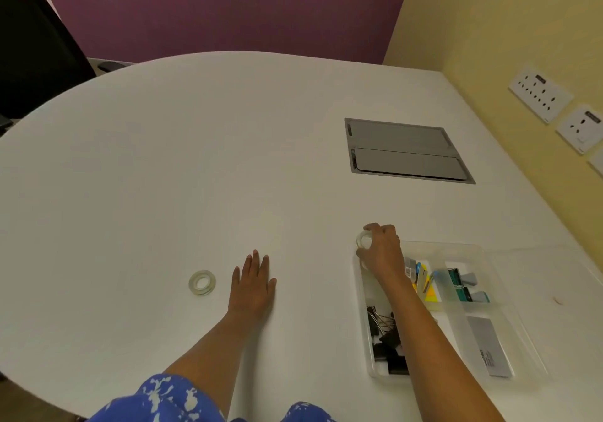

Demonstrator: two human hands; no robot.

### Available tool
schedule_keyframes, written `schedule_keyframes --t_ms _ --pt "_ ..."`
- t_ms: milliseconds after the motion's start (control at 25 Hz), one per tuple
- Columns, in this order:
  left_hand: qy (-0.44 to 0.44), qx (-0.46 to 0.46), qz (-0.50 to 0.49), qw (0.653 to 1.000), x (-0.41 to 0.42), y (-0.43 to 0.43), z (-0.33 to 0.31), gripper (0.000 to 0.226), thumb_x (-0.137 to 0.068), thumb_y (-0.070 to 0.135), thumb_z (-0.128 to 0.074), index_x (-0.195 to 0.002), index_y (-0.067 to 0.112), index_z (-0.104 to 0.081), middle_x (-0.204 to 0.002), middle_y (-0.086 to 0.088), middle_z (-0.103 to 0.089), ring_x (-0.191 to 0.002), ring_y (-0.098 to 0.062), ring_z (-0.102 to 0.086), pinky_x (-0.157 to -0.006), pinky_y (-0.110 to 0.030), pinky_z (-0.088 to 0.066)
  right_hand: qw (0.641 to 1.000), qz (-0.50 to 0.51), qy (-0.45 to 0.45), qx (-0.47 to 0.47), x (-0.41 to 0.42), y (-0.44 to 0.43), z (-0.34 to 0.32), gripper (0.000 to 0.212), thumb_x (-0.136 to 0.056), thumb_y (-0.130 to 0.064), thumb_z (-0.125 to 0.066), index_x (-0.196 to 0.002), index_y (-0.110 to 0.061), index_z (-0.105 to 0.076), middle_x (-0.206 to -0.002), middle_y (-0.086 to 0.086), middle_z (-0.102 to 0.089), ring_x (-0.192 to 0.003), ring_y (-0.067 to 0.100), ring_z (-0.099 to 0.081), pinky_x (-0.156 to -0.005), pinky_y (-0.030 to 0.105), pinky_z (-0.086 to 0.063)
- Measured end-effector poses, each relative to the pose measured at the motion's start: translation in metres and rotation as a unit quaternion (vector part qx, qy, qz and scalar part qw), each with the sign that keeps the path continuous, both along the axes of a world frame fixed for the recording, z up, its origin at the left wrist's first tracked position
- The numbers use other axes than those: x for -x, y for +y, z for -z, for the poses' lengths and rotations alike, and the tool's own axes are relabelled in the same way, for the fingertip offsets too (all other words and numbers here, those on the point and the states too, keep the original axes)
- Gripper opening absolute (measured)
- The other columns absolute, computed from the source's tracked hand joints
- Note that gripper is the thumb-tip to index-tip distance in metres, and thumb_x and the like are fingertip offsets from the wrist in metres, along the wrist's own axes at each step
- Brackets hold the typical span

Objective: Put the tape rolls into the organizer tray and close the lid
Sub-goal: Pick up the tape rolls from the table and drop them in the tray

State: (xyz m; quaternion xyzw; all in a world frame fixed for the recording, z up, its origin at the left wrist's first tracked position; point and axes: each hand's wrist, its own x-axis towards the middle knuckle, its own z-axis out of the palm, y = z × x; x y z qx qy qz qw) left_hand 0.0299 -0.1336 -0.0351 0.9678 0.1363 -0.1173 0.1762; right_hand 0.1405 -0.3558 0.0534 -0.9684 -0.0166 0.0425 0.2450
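White table (195, 147): right hand (381, 248) pinches a clear tape roll (363, 240) at the organizer tray (483, 252) far-left corner. Left hand (253, 286) lies flat, fingers together, beside second tape roll (202, 282).

We see the right hand (381, 247) pinching a clear tape roll (363, 239) at the far left corner of the organizer tray (483, 252), lower right of the frame. The left hand (253, 283) lies flat on the bench (195, 160), beside a second tape roll (202, 282).

Head-worn view, down onto table (195, 160)
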Motion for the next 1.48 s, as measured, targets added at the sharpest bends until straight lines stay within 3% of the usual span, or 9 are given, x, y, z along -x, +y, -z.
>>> schedule_keyframes --t_ms 200,440,1240,1480 --pt "0.003 -0.008 -0.008 1.0 0.006 -0.009 0.001 0.056 -0.104 0.034 -0.022 -0.153 0.016 -0.001 -0.163 -0.006 0.008 -0.151 -0.021 0.005 -0.123 -0.041 0.0 0.991 -0.048 0.055 0.111 0.02 -0.019 0.024 0.053 -0.087 -0.005 -0.061 -0.137 -0.01 -0.044 -0.137 0.013 -0.04 -0.126 0.027 -0.042 -0.089 0.034 -0.05" --pt "0.0 -0.008 -0.007 1.0 0.015 -0.01 0.003 0.055 -0.104 0.034 -0.022 -0.153 0.019 0.0 -0.163 -0.005 0.009 -0.151 -0.02 0.005 -0.123 -0.04 0.0 0.983 -0.084 0.045 0.159 0.027 -0.023 0.037 0.046 -0.092 -0.004 -0.055 -0.136 -0.012 -0.045 -0.138 0.009 -0.041 -0.125 0.022 -0.042 -0.09 0.03 -0.05" --pt "0.002 0.004 0.016 1.0 0.031 -0.002 0.005 0.055 -0.104 0.032 -0.024 -0.153 0.02 -0.003 -0.163 -0.004 0.008 -0.151 -0.019 0.005 -0.123 -0.04 -0.001 0.995 -0.042 0.009 0.089 0.035 -0.025 0.038 0.038 -0.094 0.002 -0.046 -0.127 -0.009 -0.059 -0.131 0.012 -0.053 -0.121 0.024 -0.048 -0.087 0.033 -0.05" --pt "-0.01 0.003 0.02 1.0 0.04 0.003 0.007 0.055 -0.104 0.033 -0.024 -0.153 0.02 -0.004 -0.163 -0.003 0.007 -0.151 -0.017 0.004 -0.123 -0.037 -0.001 0.996 -0.031 -0.084 -0.013 0.037 0.017 0.009 0.031 -0.096 -0.004 -0.049 -0.125 -0.01 -0.06 -0.127 0.011 -0.056 -0.12 0.024 -0.047 -0.084 0.031 -0.049"
